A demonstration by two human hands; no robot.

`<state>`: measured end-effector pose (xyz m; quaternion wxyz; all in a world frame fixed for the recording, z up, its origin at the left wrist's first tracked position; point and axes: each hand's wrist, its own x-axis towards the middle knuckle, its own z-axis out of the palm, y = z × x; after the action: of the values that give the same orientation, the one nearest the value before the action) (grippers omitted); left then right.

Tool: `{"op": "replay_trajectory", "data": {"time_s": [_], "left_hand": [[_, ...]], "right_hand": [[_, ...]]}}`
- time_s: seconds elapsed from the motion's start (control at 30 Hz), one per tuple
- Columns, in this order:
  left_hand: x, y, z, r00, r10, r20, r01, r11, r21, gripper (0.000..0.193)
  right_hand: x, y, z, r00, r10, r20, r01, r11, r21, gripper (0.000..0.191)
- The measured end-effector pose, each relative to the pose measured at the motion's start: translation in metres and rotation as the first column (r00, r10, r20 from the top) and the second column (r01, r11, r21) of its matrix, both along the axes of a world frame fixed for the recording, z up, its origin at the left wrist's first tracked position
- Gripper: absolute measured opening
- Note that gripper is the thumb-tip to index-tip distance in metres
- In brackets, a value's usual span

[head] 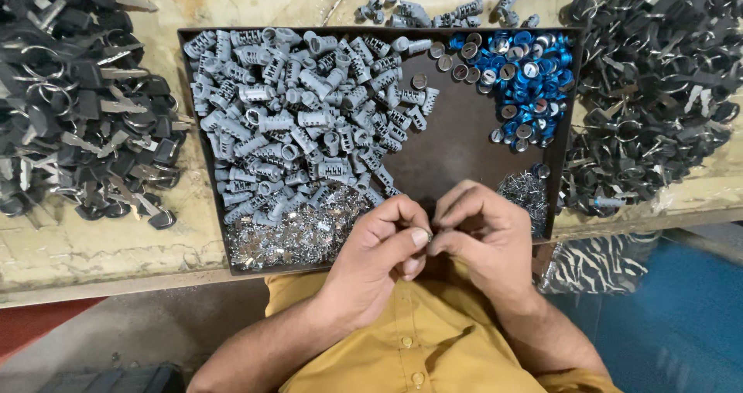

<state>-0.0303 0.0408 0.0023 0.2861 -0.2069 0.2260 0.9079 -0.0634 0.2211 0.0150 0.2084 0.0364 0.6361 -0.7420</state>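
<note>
Left hand [379,250] and right hand [476,234] pinch one tiny metal part [428,237] together at their fingertips | over dark tray's [457,141] near edge | looks light, stiff, slippery; pinch by sides

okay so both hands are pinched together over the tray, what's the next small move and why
Probably keep seating the tiny part pinched between the left hand and right hand; it is too hidden to identify. Both sets of fingertips meet over the dark tray, and neither hand reaches for the grey cylinders.
</note>
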Motion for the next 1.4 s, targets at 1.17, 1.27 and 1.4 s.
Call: {"op": "replay_trajectory", "data": {"time_s": [1.17,1.27,1.4], "left_hand": [[0.006,-0.021,0.0,0.984,0.021,-0.179,-0.032,0.998,-0.06,0.018],[0.007,-0.021,0.001,0.987,0.012,-0.163,-0.021,0.998,-0.055,0.018],[0.006,-0.02,0.003,0.984,-0.006,-0.18,-0.008,0.997,-0.077,0.015]], "right_hand": [[0.0,-0.011,0.021,0.954,0.142,-0.264,-0.096,0.979,0.178,0.024],[0.0,-0.011,0.019,0.951,0.141,-0.274,-0.092,0.979,0.184,0.027],[-0.001,-0.011,0.019,0.885,0.218,-0.412,-0.098,0.951,0.294,0.028]]}}
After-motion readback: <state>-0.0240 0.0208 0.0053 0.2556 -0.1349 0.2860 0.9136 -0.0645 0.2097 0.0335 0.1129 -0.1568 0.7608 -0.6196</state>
